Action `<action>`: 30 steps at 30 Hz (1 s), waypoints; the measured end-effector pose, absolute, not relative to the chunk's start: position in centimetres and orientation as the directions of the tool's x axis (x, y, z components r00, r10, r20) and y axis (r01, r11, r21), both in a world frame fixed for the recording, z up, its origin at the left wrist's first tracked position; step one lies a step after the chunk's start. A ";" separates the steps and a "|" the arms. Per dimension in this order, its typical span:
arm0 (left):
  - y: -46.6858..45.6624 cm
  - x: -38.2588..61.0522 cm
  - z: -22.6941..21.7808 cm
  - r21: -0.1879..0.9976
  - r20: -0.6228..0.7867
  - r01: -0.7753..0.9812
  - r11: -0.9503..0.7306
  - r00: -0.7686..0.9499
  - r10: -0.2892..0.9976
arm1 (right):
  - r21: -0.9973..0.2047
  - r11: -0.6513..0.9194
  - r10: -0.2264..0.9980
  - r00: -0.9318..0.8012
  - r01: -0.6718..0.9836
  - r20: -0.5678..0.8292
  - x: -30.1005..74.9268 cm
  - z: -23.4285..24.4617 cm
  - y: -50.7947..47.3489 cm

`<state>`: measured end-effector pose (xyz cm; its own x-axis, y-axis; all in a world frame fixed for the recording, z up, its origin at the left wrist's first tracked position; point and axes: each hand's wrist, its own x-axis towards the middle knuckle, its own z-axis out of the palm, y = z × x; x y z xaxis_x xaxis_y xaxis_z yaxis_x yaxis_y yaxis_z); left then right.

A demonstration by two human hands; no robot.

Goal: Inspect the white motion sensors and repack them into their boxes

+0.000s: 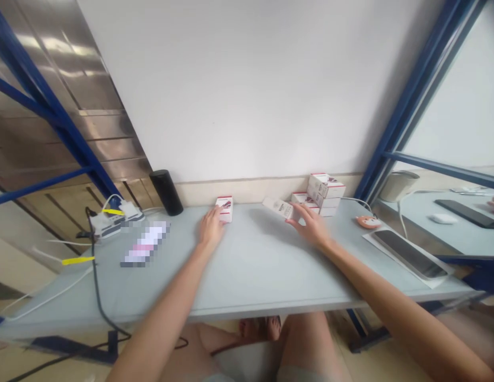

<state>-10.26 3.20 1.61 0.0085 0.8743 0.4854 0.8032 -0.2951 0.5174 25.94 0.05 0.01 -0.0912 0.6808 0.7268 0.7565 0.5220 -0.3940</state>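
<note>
My left hand (212, 227) is at a small white box with red edges (226, 210) that stands on the table near the wall, its fingers curled against the box's near left side. Off the table, in the fingers of my right hand (309, 225), a similar white carton (279, 207) is held tilted toward the left, printed side showing. Just behind that hand is a pile of white-and-red boxes (326, 193), stacked two high at the right and lower at the left.
A black cylinder (167, 192) stands at the back left, near a power strip (115, 220) with cables and a blurred-out phone (147, 244). At the right lie an orange object (368, 221) and a dark phone-like slab (408, 253) on white paper. Blue frame posts (406, 95) flank the table.
</note>
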 end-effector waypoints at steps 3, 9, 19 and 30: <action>2.7 -9.9 2.0 0.612 0.493 0.699 -0.370 0.028 0.870 | -0.710 0.551 0.751 0.109 0.439 0.651 22.2 1.4 0.0; 2.0 -5.0 1.0 0.813 0.466 0.375 -0.445 0.038 0.884 | -0.853 0.492 0.849 0.119 0.175 0.514 16.7 3.7 1.9; 1.6 -4.3 -0.3 0.843 0.516 0.200 -0.499 -0.037 0.856 | -0.813 0.477 0.876 -0.258 0.334 0.408 17.5 -0.6 1.7; 1.4 -3.9 -0.6 0.723 0.616 0.291 -0.626 0.139 0.776 | -0.543 0.713 0.698 -0.377 0.444 0.609 18.0 1.6 0.3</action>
